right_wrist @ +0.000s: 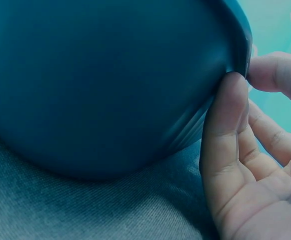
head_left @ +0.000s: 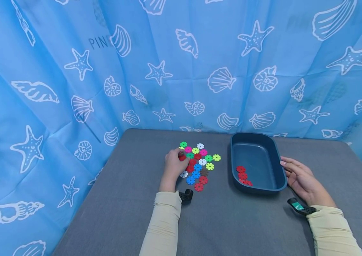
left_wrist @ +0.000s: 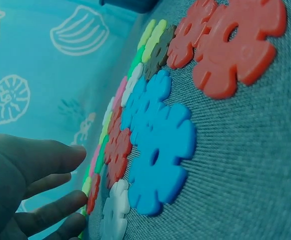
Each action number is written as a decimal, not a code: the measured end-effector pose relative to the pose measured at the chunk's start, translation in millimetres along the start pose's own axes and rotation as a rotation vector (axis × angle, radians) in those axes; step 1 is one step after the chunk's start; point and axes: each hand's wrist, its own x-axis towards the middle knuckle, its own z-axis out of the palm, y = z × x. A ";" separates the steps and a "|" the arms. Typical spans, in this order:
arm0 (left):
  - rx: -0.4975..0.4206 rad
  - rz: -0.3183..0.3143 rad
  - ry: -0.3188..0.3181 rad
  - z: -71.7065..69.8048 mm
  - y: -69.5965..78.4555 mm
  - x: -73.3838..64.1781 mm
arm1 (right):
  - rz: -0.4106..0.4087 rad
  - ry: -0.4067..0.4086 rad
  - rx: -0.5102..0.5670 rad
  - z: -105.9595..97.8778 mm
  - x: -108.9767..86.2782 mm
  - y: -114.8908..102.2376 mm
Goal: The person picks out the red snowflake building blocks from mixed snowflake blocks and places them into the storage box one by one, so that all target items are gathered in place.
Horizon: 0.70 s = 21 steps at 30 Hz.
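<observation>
Flower-shaped plastic pieces in several colours lie in a loose cluster on the table, among them a blue piece (head_left: 190,180) and a white piece (left_wrist: 114,212). My left hand (head_left: 175,164) reaches over the cluster's left side, thumb and fingers apart. In the left wrist view its fingertips are right at a red flower piece (left_wrist: 93,194). A dark blue plastic basin (head_left: 257,191) stands to the right, with a few red pieces (head_left: 243,176) inside at its left wall. My right hand (head_left: 304,179) pinches the basin's right rim, the thumb against the outer wall.
A grey cloth (head_left: 104,209) covers the table. Blue curtains (head_left: 168,46) with white shell and starfish prints hang behind it and along its left side. Each wrist wears a black strap-on mount, such as the right mount (head_left: 301,207).
</observation>
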 end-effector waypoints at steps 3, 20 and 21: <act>0.007 -0.004 0.003 0.0 -0.5 0.3 | 0.005 0.011 -0.005 -0.2 0.5 -0.3; 0.090 -0.017 -0.029 0.0 -0.6 0.1 | 0.004 0.008 0.000 -0.4 0.3 0.6; 0.097 -0.019 -0.030 0.1 -0.6 0.1 | 0.003 0.008 0.000 -0.4 0.2 0.7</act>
